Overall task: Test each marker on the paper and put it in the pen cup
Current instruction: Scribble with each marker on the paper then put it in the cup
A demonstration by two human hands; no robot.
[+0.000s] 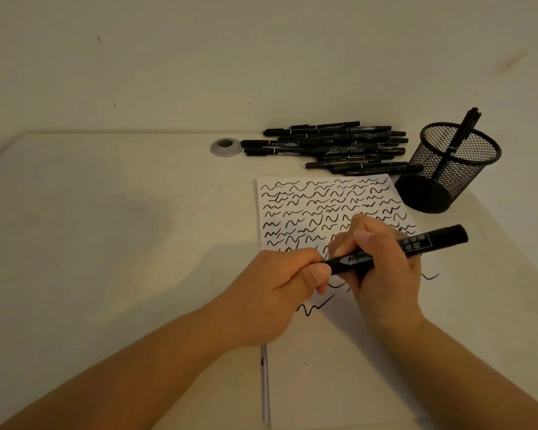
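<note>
Marker (395,248) held level over the paper (339,383), just above the lower rows of squiggles. Right hand (382,265) wrapped round its barrel; left hand (280,290) curled over the near end, probably gripping the cap, though hidden by the fingers. Likely capping or uncapping, between test and drop; cannot tell which. Next, if capped: carry right and back to the pen cup (448,169), one marker already in it, and lower end-first. Pile of markers (330,147) waiting beyond the paper.
</note>
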